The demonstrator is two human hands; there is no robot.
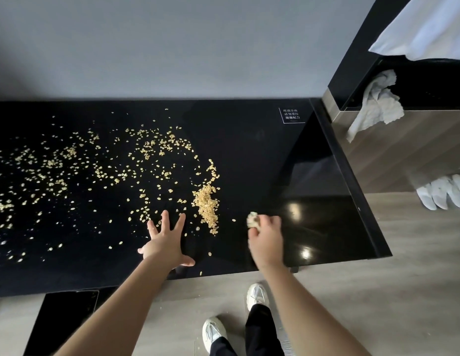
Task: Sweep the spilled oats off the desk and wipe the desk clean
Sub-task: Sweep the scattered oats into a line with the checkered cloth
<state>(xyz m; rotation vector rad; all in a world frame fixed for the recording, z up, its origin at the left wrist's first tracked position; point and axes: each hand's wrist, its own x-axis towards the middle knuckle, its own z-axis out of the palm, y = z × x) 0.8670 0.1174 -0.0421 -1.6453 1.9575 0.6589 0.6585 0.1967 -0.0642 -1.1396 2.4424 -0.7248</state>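
Glossy black tabletop point(275, 163) is strewn with pale, flat oat flakes point(206, 204), heaped raggedly between both hands' fingers. Flat on it, the left hand point(167, 242) is spread, fingers splayed wide. A crumpled whitish wad point(252, 219) is pinched by curled fingers of the right hand point(266, 240).

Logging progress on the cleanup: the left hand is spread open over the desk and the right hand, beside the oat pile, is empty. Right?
Not empty: the head view shows the right hand gripping a small crumpled wad. The rest holds: left hand spread open over the desk, right hand beside the oat pile.
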